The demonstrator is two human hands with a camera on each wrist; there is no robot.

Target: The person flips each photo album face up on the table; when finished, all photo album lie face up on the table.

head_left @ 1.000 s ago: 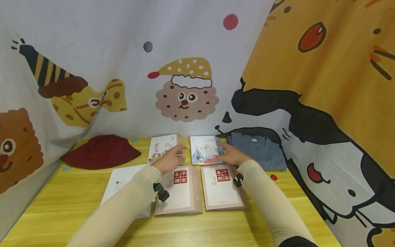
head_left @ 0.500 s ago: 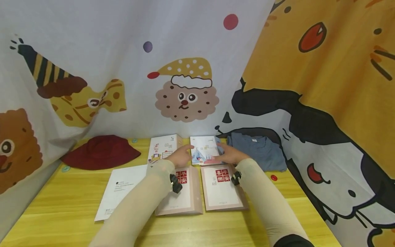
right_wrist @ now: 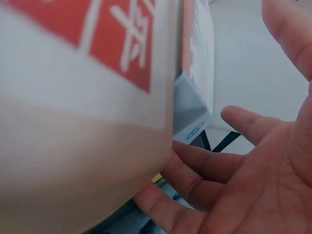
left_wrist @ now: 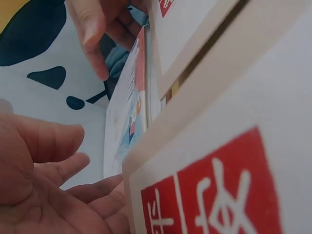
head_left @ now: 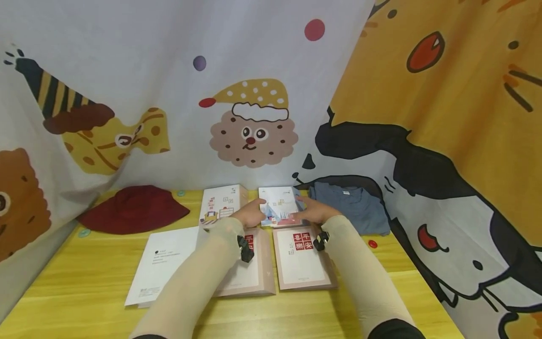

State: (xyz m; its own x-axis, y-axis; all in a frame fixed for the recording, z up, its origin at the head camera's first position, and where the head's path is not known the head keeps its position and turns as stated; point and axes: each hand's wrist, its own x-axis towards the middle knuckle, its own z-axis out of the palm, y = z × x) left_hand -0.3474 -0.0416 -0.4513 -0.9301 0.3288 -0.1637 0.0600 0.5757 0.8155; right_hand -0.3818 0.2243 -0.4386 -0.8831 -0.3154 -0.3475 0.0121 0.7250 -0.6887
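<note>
A book with a tent picture on its white cover [head_left: 277,200] lies at the back middle between my hands. On its left side, my left hand [head_left: 250,214] reaches with thumb and fingers extended. My right hand [head_left: 316,210] is at its right side, fingers spread, fingertips near its edge. The right wrist view shows the fingers [right_wrist: 195,183] loosely bent beside the book's blue spine [right_wrist: 190,112]. In front lie two books with red character squares, the right one [head_left: 306,268] and the left one [head_left: 247,273], partly covered by my left wrist.
Another illustrated book [head_left: 222,200] lies back left. A white book [head_left: 158,263] lies front left. A dark red hat [head_left: 135,209] is at the far left, a folded blue-grey shirt [head_left: 353,207] at the right. A red button [head_left: 372,244] is near it. A printed cloth [head_left: 178,56] hangs behind the table.
My left hand has moved right, from over the back left book to the left side of the tent book. The right hand has stayed almost still. The head view has shifted slightly.
</note>
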